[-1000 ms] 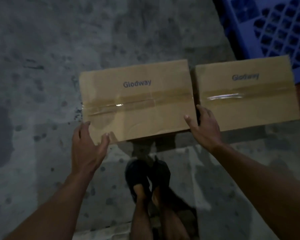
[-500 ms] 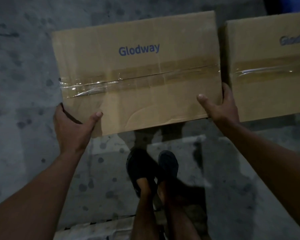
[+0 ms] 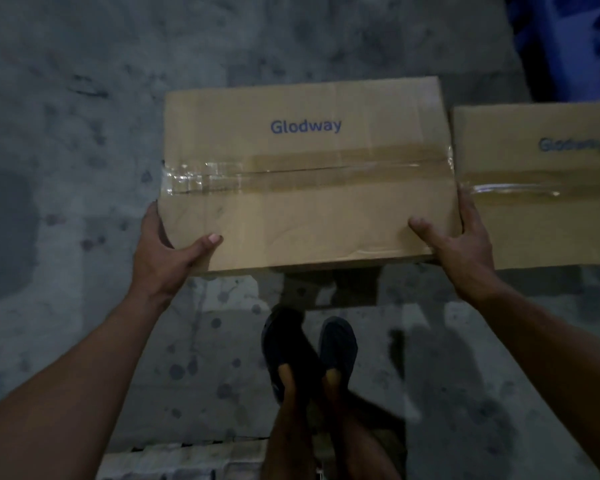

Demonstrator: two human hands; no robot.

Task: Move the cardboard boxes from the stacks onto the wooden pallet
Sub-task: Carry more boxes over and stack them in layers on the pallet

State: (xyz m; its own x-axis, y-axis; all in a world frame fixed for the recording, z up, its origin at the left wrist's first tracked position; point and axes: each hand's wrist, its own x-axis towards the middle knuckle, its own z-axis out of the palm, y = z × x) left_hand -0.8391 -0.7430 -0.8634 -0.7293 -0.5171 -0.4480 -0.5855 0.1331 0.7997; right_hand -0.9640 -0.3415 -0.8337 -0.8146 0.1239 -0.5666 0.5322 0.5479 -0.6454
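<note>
**Kid:** Where is the box?

**Friend:** The cardboard box (image 3: 305, 174) is right in front of the person, above the grey floor (image 3: 66, 133). It has the blue word "Glodway" on top and shiny tape across the middle. I cannot tell if something is under it.

**Kid:** Who is holding it?

**Friend:** Two bare hands. The left hand (image 3: 167, 251) grips the near left corner. Its thumb lies on top and its fingers (image 3: 151, 216) wrap round the side. The right hand (image 3: 465, 247) grips the near right corner the same way, thumb on top. Its fingers go up the side, in the gap next to a second box (image 3: 541, 188).

**Kid:** Are the boxes touching?

**Friend:** They are just beside each other, and the hand is between them.

**Kid:** What else is there?

**Friend:** Two dark shoes (image 3: 309, 348) stand on the floor below the box. A blue plastic thing (image 3: 575, 39) with holes is far up in the right corner. It is blurry and dark.
</note>
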